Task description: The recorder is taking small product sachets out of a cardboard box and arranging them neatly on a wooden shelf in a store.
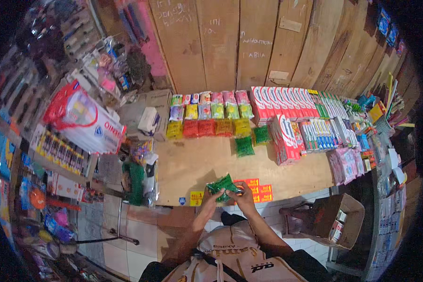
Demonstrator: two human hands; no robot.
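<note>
Both my hands grip one green plastic packet [221,184] just above the table's front edge. My left hand [209,201] has it from the left with the thumb on top, and my right hand [245,198] pinches its right end. Beyond them on the wooden table [197,158] lies a second green packet [244,146]. Another green packet [261,134] sits a little behind it to the right. A row of yellow and red packets, among them a red packet [206,128], runs leftward from there. Red and yellow promotional stickers [262,193] are stuck at the table's edge beside my right hand.
Red-and-white toothpaste boxes [282,102] line the back right, with more boxes [284,141] stacked before them. Small bright sachets [211,105] stand along the plank wall [218,42]. An open cardboard box [338,222] is at the lower right. Crowded shelves [63,151] border the left.
</note>
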